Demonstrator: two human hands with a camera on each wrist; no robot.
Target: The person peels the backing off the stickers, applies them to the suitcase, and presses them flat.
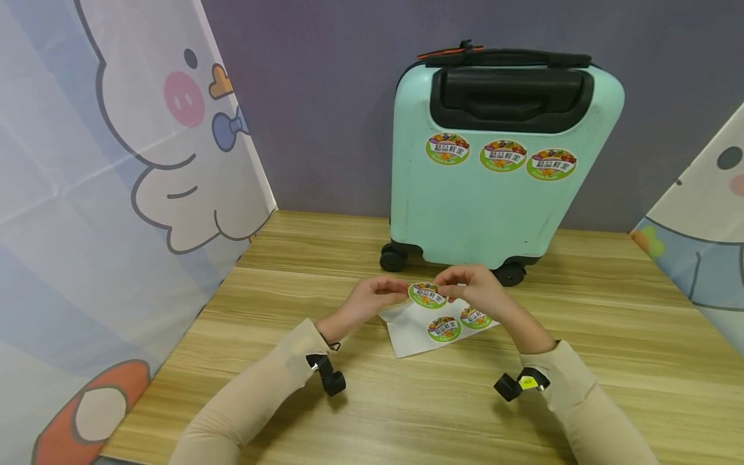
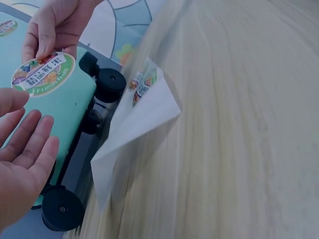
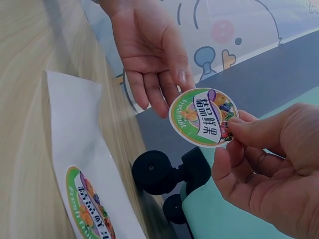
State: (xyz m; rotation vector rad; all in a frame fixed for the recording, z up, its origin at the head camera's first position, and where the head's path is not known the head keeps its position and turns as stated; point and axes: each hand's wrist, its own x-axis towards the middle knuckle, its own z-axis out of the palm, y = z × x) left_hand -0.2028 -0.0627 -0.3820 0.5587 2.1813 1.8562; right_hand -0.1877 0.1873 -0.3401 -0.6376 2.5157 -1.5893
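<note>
A round fruit-label sticker is held up above the table, its printed face showing. My right hand pinches its edge between thumb and fingers. On the other side of the sticker is my left hand, its fingers relaxed and slightly bent, the tips at or very near the sticker's rim; contact is hard to tell. Below both hands lies a white backing sheet, bent and partly lifted, with two more round stickers on it. The left wrist view shows the left palm turned up.
A mint-green suitcase stands upright behind the hands on black wheels. Three matching stickers form a row below its black handle recess. Cartoon-printed cloths hang at both sides, and a grey wall stands behind the wooden table.
</note>
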